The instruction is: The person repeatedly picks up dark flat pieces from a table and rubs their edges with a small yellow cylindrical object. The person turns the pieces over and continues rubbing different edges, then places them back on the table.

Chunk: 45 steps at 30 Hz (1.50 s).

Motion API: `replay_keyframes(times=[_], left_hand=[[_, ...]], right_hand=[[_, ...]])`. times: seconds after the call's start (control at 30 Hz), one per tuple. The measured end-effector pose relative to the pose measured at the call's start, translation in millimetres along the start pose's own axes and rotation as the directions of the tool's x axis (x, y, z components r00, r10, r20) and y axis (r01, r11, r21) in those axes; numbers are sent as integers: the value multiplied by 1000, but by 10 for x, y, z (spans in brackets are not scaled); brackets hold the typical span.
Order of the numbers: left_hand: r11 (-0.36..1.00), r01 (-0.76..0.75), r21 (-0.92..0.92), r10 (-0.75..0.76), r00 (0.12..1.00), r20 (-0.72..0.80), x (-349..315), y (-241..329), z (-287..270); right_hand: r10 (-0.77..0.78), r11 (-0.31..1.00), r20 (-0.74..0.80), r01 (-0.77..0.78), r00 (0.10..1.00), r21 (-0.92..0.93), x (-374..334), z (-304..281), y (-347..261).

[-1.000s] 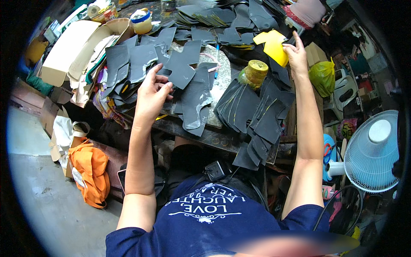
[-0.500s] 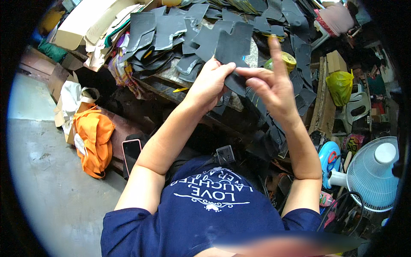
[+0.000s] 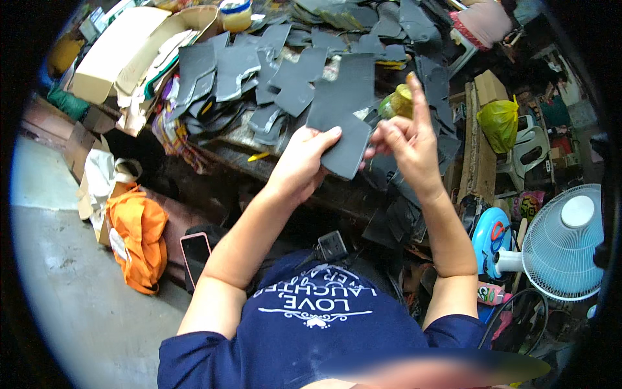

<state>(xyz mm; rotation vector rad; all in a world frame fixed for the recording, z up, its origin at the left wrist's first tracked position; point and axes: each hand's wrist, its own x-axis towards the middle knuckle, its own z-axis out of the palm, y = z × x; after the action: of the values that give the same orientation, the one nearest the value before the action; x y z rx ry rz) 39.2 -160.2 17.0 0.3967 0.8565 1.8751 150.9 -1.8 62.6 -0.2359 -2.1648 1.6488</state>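
My left hand (image 3: 301, 162) is closed on a dark grey cut sheet piece (image 3: 348, 144), thumb on top and the other fingers underneath. Its material is unclear. The piece is tilted and overlaps another grey piece (image 3: 346, 81) lying beyond it. My right hand (image 3: 411, 142) is beside the right edge of the held piece. Its index finger points up and stands apart from the others, which are partly bent near that edge. Nothing shows clearly in this hand. Just beyond it is a yellow-green round container (image 3: 396, 102).
More dark grey cut pieces (image 3: 236, 71) cover the worktable. Left are a cardboard box (image 3: 120, 52), an orange cloth bag (image 3: 137, 236) and a pink-edged phone (image 3: 195, 256). Right are a white fan (image 3: 564, 243), a yellow-green plastic bag (image 3: 497, 122) and a wooden beam (image 3: 476, 146).
My left hand has come nearer my body with the piece, which now shows its broad face. My right hand has dropped slightly, its index finger still raised. The whole view has shifted.
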Motion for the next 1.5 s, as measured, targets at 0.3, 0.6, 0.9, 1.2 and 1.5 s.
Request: replay_keyframes(times=[0.3,0.6,0.9,1.2,1.5], left_hand=[[979,-158,129,182,963,-200,-93,-58,131],[982,-176,72,186,969,-162,-95,69,45],[973,-210,96,226,953,-203,-83,151,133],[973,-218,-78,197,956,-218,24,130,167],[975,-174,-140,123,942,-313,-17,0,148]], right_hand=[[-103,980,-10,100,995,-170,39,-31,-145],[156,799,-361,-332,919,-500,1609,-1321,736],[-241,543,-323,-149,915,-827,1921,-1328,1143],[-197,974,-157,175,968,-143,911,-661,-52],[-133,956,141,164,981,-245,378,-20,1]])
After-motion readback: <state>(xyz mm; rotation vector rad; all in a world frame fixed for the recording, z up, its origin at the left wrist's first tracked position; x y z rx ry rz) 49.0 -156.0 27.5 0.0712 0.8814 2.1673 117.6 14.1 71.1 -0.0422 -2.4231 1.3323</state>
